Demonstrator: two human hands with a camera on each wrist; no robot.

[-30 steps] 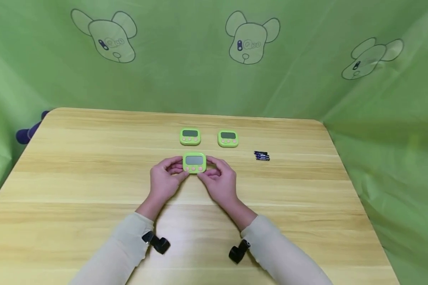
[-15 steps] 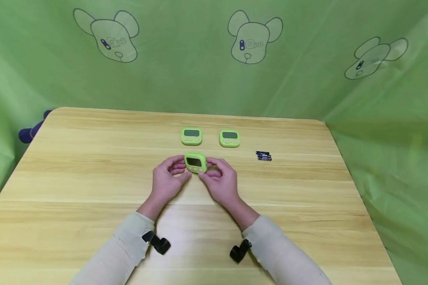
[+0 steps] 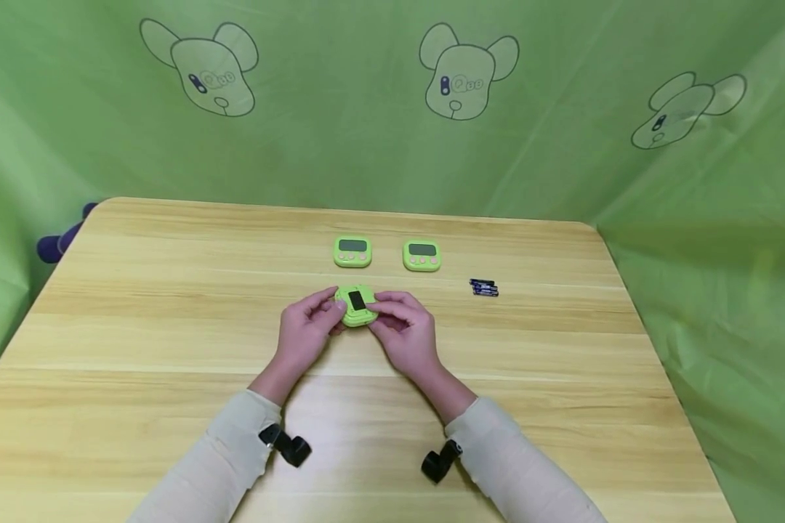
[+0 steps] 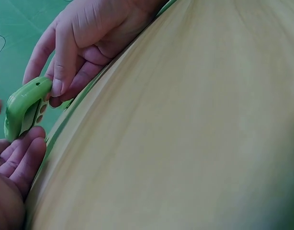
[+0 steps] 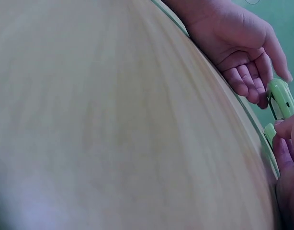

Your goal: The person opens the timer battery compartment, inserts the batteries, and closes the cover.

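Both hands hold a green digital timer point(image 3: 357, 301) above the middle of the table. In the head view its back faces up, with a dark rectangle on it. My left hand point(image 3: 306, 329) grips its left side, thumb on top. On the right edge, my right hand point(image 3: 405, 333) pinches it between fingers and thumb. The left wrist view has the timer point(image 4: 26, 103) edge-on, its screen and pink buttons turned downward. A small dark hole shows in the rim of the timer point(image 5: 280, 96) in the right wrist view.
Two more green timers, one on the left point(image 3: 352, 252) and one on the right point(image 3: 421, 256), lie screen up farther back. Several small dark batteries point(image 3: 483, 288) lie together to the right. A green curtain point(image 3: 340, 145) hangs behind the wooden table point(image 3: 170, 305).
The held timer has turned over from screen up to back up, staying in nearly the same place. The left thumb has moved onto its back. The other timers and batteries stay put.
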